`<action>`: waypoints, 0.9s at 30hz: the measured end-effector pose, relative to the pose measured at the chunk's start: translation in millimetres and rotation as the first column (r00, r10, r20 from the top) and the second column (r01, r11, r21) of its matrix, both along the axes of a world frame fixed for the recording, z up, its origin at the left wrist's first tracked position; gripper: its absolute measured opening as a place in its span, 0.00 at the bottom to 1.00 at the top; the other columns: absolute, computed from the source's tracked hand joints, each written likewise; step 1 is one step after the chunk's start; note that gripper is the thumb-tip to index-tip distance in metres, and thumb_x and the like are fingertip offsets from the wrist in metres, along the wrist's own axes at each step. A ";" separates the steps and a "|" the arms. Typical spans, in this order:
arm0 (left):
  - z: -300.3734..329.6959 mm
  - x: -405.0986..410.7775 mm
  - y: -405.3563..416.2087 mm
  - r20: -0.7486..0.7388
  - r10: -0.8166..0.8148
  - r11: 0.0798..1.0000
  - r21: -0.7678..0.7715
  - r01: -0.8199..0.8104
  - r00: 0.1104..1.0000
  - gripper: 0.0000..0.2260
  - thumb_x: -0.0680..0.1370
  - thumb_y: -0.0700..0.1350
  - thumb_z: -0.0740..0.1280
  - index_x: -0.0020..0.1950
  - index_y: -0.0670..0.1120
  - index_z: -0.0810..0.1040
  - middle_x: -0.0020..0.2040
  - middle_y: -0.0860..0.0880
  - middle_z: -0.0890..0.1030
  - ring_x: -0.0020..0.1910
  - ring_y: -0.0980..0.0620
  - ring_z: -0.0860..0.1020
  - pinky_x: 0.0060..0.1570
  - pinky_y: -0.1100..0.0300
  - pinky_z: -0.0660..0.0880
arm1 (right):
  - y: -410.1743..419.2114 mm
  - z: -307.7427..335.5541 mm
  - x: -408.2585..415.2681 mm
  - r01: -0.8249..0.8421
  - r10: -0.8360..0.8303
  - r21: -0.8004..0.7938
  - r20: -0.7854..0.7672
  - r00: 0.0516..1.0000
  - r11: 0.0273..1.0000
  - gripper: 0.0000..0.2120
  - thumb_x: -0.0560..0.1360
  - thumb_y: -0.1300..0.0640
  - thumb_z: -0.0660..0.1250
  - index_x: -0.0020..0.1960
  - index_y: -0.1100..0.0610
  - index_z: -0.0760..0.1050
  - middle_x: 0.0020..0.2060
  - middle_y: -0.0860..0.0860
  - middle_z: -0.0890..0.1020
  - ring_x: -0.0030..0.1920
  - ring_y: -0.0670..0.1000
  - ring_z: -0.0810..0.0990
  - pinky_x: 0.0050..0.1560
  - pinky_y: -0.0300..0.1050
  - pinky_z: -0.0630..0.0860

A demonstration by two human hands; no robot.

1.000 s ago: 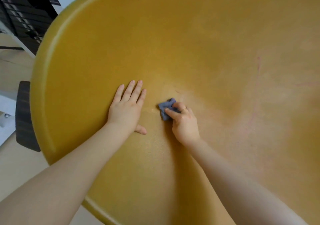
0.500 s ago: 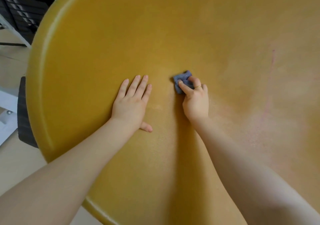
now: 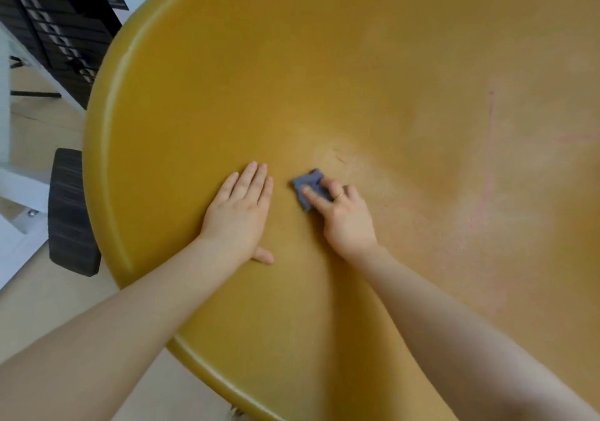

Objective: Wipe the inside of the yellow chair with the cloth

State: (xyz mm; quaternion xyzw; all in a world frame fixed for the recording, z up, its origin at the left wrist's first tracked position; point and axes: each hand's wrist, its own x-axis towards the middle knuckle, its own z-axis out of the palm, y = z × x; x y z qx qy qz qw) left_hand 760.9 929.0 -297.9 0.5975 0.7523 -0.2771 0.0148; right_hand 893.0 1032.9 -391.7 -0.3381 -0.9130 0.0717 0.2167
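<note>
- A small blue cloth (image 3: 308,188) was seen near the middle of the frame, on the inside of the yellow chair (image 3: 373,73).
- The cloth was pressed down flat under the fingers of the right hand (image 3: 345,217); it was pinned to the chair, not wrapped in a fist.
- A thin ring (image 3: 339,195) was worn on one finger of that hand.
- The left hand (image 3: 242,212) was laid flat and open on the chair, just beside the cloth on its left, with nothing held.
- The two hands were kept a little apart.
- The cloth was folded small, soft and a bit crumpled.
- The chair was shaped like a big round bowl, smooth and hard, with a thick rounded rim (image 3: 107,134).
- Faint pink marks (image 3: 487,167) were seen at the right side of the frame.
- A pale floor (image 3: 42,307) was seen at the lower left.
- A black pad (image 3: 69,212) was seen at the left edge, and dark drawers (image 3: 58,27) at the upper left.
</note>
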 end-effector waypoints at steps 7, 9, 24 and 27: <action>-10.1 2.7 0.5 0.032 0.004 1.000 -0.027 -0.003 0.999 0.52 0.70 0.67 0.63 0.75 0.38 0.36 0.76 0.42 0.34 0.75 0.47 0.36 0.73 0.53 0.37 | 17.3 9.8 -14.6 0.336 -0.328 -0.218 0.074 0.942 0.916 0.27 0.74 0.65 0.53 0.70 0.47 0.65 0.70 0.54 0.64 0.56 0.60 0.66 0.52 0.49 0.68; -10.6 3.9 0.5 0.041 0.009 1.000 -0.021 -0.008 0.999 0.53 0.70 0.67 0.64 0.75 0.38 0.37 0.76 0.42 0.35 0.75 0.47 0.37 0.73 0.53 0.38 | -13.0 3.3 -15.9 0.279 -0.288 -0.176 -0.028 0.957 0.944 0.21 0.73 0.59 0.55 0.63 0.52 0.74 0.63 0.57 0.73 0.49 0.63 0.71 0.45 0.51 0.73; -27.5 16.9 0.6 0.109 0.053 0.997 0.047 -0.058 0.993 0.50 0.70 0.67 0.64 0.77 0.44 0.38 0.76 0.42 0.35 0.75 0.45 0.37 0.72 0.52 0.37 | 59.1 2.3 21.3 0.399 -0.396 -0.172 0.054 0.917 0.901 0.14 0.80 0.56 0.56 0.64 0.46 0.72 0.67 0.51 0.67 0.58 0.59 0.65 0.45 0.49 0.73; -27.0 18.6 -2.6 0.124 0.047 0.997 0.060 -0.055 0.991 0.49 0.70 0.67 0.63 0.77 0.45 0.39 0.76 0.42 0.35 0.76 0.45 0.37 0.72 0.53 0.37 | 35.1 1.5 13.5 0.415 -0.406 -0.186 0.084 0.910 0.891 0.19 0.79 0.61 0.54 0.67 0.47 0.68 0.68 0.53 0.65 0.57 0.59 0.65 0.45 0.48 0.70</action>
